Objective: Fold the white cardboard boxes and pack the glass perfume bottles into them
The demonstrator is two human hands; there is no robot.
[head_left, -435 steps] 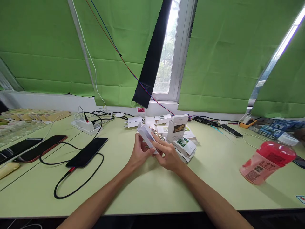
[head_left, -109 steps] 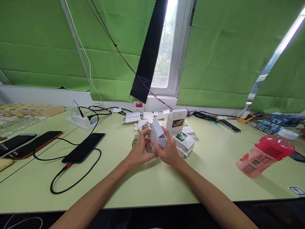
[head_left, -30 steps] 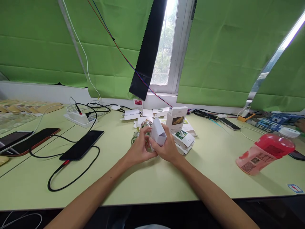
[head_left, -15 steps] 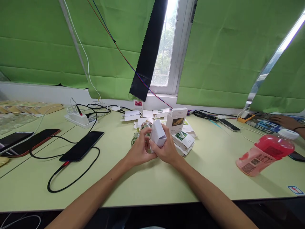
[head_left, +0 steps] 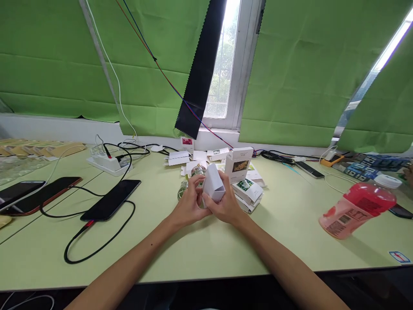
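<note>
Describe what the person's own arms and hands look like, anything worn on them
Both forearms are bare as far as the picture shows: no sleeves, no gloves, no watch or bracelet at either wrist. The left hand and right hand show no rings that I can make out. A small dark mark sits on the left forearm. The upper arms lie outside the picture.

carton (head_left: 213, 186) – matt white card | bottle (head_left: 358, 211) – glossy plastic | table (head_left: 206, 245) – smooth

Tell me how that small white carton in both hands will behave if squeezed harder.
The white carton looks like thin folded card, so it probably dents or collapses easily. It seems light: the left hand and right hand hold it by the fingers alone. Its tall, narrow shape may tip over if stood on the table.
</note>
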